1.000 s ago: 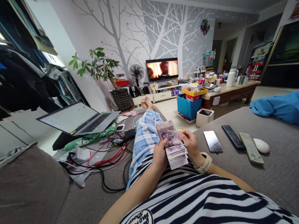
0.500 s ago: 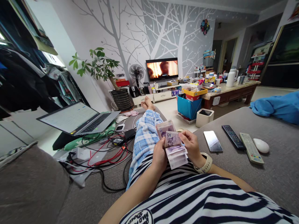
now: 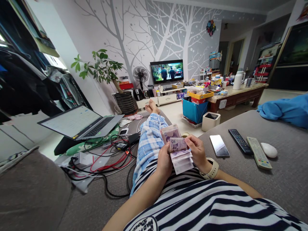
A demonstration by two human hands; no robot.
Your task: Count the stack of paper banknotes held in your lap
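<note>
Clearly I'm standing in a home, in its living room: a grey sofa (image 3: 235, 168) with remotes (image 3: 240, 141) at near right, a TV (image 3: 166, 71) before the far wall's painted trees (image 3: 186, 38), a fan (image 3: 140, 74) and potted plant (image 3: 102, 73) left of it, clothes (image 3: 21, 80) hanging at left, a cluttered counter (image 3: 234, 102) far right.

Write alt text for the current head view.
A person on a gray sofa holds purple banknotes marked 5 in left hand and right hand. An open laptop and cables lie left; a smartphone and two remote controls right.
</note>
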